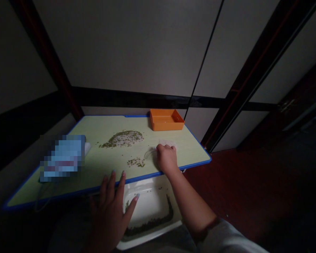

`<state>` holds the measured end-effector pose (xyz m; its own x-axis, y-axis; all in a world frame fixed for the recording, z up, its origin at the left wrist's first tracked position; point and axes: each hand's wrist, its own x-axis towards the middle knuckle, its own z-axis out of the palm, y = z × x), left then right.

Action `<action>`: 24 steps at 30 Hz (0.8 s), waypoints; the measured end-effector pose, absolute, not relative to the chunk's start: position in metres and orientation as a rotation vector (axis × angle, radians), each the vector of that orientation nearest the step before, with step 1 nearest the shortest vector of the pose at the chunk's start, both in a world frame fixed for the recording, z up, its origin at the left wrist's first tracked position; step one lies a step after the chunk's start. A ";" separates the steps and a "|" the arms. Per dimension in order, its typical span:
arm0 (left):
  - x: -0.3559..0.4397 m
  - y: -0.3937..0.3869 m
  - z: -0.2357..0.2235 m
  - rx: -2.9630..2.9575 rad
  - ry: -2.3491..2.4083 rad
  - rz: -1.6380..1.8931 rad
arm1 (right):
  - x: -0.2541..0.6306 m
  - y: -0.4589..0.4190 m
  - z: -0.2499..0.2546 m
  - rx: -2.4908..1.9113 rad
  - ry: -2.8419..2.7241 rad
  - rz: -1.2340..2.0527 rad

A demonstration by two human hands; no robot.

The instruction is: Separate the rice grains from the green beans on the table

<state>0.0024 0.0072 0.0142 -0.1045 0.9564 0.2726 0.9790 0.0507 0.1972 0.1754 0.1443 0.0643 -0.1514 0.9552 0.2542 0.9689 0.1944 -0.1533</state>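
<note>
My right hand (pixel 168 158) is closed low over the right part of the pale green table (pixel 107 121). From its fingers a thin, clear, curved piece (pixel 149 153) sticks out to the left; its kind I cannot make out. Left of that piece lies a small scatter of green beans (pixel 136 162). Farther back is a larger pile of green beans mixed with white grains (pixel 126 138). My left hand (pixel 112 207) holds nothing, its fingers spread near the table's blue front edge. Below the edge, a white basin (pixel 150 203) has dark green beans along its sides.
An orange open box (pixel 167 124) stands at the back right of the table. On the left lies a blurred-out light blue object (pixel 64 158). Panelled walls (pixel 137 45) rise close behind the table, and dark red floor (pixel 216 182) shows at right.
</note>
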 end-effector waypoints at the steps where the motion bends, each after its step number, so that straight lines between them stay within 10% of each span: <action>1: 0.002 0.007 0.014 -2.053 -2.222 -0.517 | 0.175 0.144 0.065 -1.835 -2.174 -0.068; 24: -0.002 0.010 0.008 -2.070 -2.196 -0.539 | 0.177 0.144 0.065 -1.736 -2.181 -0.009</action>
